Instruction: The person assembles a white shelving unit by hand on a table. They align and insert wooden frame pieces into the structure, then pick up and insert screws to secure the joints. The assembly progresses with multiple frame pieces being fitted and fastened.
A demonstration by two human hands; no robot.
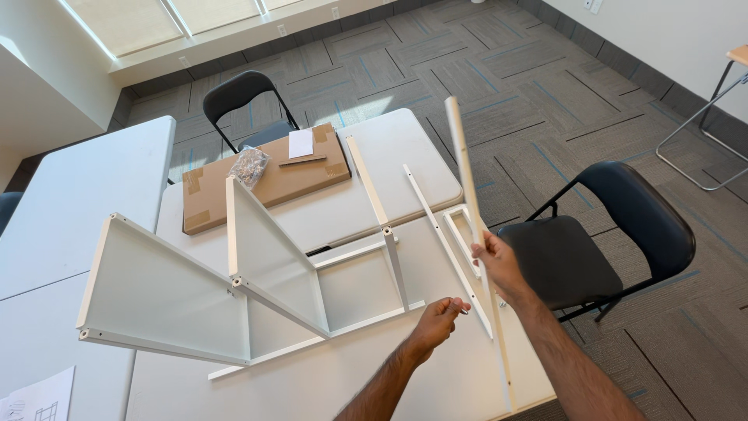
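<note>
My right hand (499, 263) grips a long white metal rail (463, 164) near its middle and holds it tilted, one end high over the table, the other near the front edge. My left hand (440, 318) hovers just left of it with fingers pinched together, apparently on a small screw, too small to be sure. A half-built white metal shelf frame (167, 300) stands on the white folding table (335, 374), its two panels upright. Another loose white rail (446, 245) lies flat beside my hands.
A flat brown cardboard box (234, 193) at the table's far side carries a bag of hardware (250, 165), a paper sheet (301, 143) and a tool. Black folding chairs stand at the right (615, 242) and far side (245, 97). A second white table (70, 210) adjoins on the left.
</note>
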